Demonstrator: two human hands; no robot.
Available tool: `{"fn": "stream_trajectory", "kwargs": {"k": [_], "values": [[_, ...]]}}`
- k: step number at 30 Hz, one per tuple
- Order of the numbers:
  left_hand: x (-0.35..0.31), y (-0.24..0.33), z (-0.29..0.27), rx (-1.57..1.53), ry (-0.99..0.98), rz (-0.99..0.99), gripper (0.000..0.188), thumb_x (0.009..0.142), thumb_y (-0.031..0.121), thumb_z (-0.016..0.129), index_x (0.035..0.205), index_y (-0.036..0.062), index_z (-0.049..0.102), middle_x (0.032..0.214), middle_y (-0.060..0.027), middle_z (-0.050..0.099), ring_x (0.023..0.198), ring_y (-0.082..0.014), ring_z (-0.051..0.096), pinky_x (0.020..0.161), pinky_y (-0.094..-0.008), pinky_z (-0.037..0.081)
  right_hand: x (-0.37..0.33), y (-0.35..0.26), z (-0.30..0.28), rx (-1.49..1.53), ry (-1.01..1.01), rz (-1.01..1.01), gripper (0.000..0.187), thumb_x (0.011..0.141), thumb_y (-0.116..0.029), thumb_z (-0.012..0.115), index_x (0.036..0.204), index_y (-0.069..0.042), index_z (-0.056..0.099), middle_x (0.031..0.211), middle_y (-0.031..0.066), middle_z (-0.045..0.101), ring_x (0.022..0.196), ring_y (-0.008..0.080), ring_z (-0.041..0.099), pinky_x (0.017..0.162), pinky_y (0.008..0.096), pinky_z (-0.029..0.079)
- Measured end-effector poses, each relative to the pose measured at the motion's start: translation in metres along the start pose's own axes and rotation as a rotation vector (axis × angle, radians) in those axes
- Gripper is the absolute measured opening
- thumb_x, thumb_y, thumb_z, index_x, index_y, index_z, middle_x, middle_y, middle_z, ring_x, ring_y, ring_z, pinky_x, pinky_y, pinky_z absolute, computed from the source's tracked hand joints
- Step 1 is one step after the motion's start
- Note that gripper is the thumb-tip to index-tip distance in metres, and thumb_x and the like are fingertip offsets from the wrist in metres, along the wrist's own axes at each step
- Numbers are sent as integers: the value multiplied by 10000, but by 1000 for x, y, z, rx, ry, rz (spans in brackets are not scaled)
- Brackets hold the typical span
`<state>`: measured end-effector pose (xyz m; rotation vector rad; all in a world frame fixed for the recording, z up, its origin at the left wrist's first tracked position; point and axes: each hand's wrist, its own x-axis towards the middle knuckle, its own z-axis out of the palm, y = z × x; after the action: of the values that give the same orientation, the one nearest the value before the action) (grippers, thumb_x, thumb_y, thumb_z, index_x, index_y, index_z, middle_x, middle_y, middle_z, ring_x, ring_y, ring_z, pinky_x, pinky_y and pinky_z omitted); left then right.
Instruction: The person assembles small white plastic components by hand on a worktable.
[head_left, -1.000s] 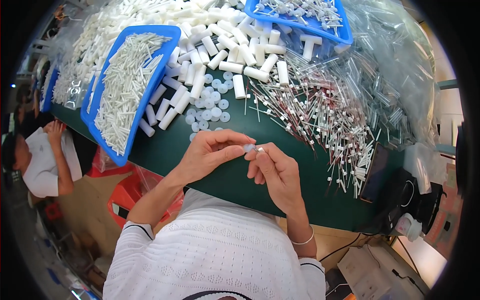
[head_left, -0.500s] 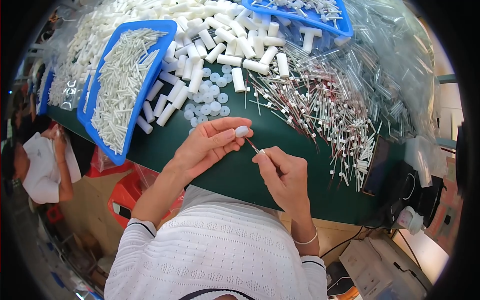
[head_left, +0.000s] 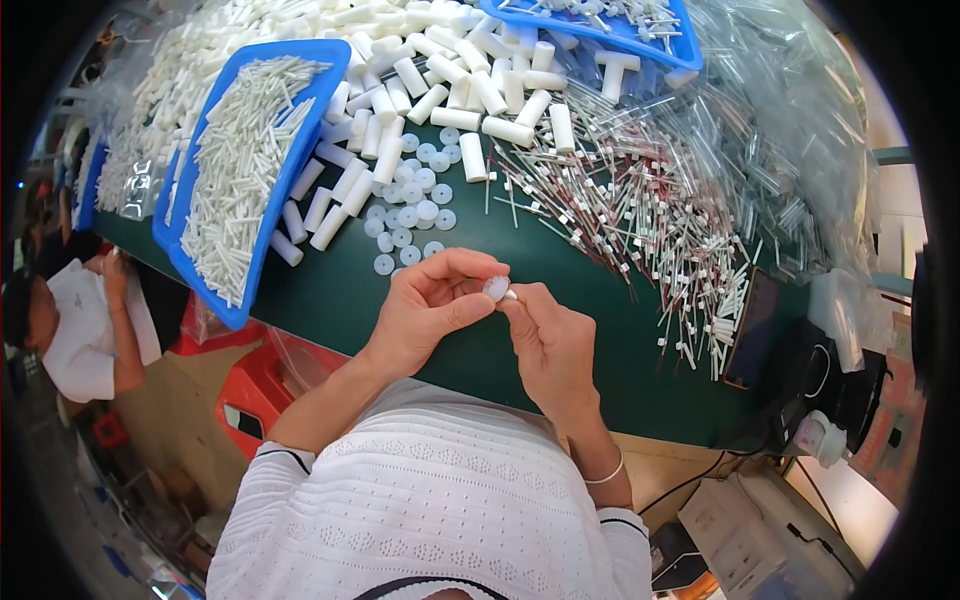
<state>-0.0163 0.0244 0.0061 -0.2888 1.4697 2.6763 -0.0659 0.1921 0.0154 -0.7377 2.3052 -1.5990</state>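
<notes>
While a blue tray [head_left: 328, 90] of short white sticks [head_left: 240, 180] sits at ten o'clock from your work and loose translucent discs [head_left: 443, 194] lie at eleven, your left hand [head_left: 435, 300] pinches a translucent, rounded piece [head_left: 497, 288] at the dial's centre. Your right hand [head_left: 555, 345], at four o'clock, grips a small white-tipped part [head_left: 511, 295]. Half a second ago these stood apart; now they appear to meet, though how far they engage is hidden. Thin rods [head_left: 640, 210] spread at two o'clock.

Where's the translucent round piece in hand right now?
Near the head view's centre, the translucent round piece sits at the fingertips of the left hand, just left of the right hand.
</notes>
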Motion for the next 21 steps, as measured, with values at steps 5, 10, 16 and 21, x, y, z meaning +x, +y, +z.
{"fn": "stream_trajectory", "kwargs": {"k": [5,10,16,21], "values": [[1,-6,-6,17,-62,30,251,849,5,697,1098,10,662,1159,-81,589,995,-133,585,888,-269,469,2,8,7,-134,158,-285,124,962,-139,585,947,-19,614,687,117,582,542,264,566,496,304,440],[-3,17,-7,72,-93,43,252,841,18,703,1091,38,685,1159,-104,578,1000,-159,579,895,-298,464,2,5,6,433,-129,40,155,980,-127,564,1028,6,629,724,37,606,638,109,569,569,245,436],[-6,91,-3,882,-88,314,258,771,-13,735,1021,51,723,1003,-59,694,907,-166,617,800,-282,482,11,-2,-1,752,-269,121,242,912,-43,624,1147,3,654,949,23,574,881,98,515,756,235,412],[40,170,-97,1594,435,596,79,829,41,684,904,25,704,820,-79,651,760,-203,593,686,-310,479,9,3,-5,688,-226,100,203,893,-40,661,1086,24,668,980,45,568,857,111,538,749,226,430]]}}
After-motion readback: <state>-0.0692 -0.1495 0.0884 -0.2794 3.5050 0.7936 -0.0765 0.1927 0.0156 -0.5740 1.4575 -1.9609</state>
